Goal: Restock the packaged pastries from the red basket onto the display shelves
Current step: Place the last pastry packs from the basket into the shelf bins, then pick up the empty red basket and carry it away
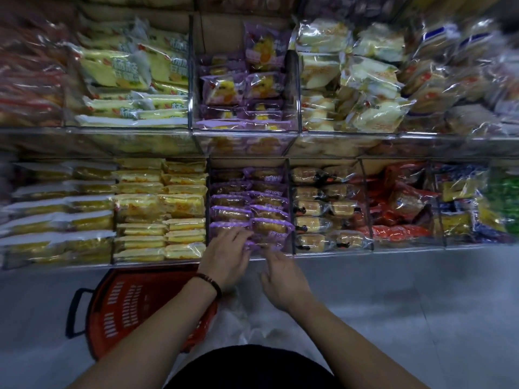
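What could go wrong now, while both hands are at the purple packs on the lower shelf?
1. The purple compartment looks full; the front pack, which the left hand and right hand touch, may slide over the edge to the floor.
2. The red basket stands right below the left forearm and could be knocked.

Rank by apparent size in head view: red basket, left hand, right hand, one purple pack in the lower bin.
1. red basket, even though it is partly covered.
2. left hand and right hand: alike, not ranked.
3. purple pack: smallest, though it lies farther from the camera.
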The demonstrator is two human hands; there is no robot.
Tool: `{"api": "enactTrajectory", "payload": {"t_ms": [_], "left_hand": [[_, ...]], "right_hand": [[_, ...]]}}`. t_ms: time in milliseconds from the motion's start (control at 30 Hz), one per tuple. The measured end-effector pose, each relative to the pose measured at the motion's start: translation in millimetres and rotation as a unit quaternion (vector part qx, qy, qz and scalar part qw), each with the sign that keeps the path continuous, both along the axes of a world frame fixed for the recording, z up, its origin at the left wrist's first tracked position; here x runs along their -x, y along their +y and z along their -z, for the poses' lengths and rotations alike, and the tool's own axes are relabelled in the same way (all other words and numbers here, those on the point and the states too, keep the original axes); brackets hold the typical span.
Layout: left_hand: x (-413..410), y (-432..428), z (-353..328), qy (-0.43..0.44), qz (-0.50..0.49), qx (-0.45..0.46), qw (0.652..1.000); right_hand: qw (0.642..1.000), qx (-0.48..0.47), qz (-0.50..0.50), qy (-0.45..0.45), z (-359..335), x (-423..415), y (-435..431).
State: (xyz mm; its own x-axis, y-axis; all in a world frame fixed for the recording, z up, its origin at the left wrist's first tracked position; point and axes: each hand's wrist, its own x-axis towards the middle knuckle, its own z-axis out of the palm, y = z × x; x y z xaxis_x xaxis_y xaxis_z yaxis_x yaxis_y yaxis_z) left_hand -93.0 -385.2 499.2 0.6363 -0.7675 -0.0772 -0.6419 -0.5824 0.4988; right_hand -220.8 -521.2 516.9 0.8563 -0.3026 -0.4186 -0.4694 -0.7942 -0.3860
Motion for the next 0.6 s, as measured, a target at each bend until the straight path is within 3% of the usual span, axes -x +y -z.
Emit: {"api": "enactTrajectory", "payload": {"t_ms": [133,300,600], "left_hand": [[56,71,0,0.081,-0.088,-0.012,0.993],[113,169,15,0.212,-0.276,-0.080,0.934],[151,263,7,0.349,-0.320,-0.167,0.865]], "right_hand": [[0.998,-0.065,-0.010,-0.017,3,14,18],[0.992,-0.122,-0.004,-0.003,15,25,47],[0.981,-0.163,0.021,0.099,36,55,130]]}}
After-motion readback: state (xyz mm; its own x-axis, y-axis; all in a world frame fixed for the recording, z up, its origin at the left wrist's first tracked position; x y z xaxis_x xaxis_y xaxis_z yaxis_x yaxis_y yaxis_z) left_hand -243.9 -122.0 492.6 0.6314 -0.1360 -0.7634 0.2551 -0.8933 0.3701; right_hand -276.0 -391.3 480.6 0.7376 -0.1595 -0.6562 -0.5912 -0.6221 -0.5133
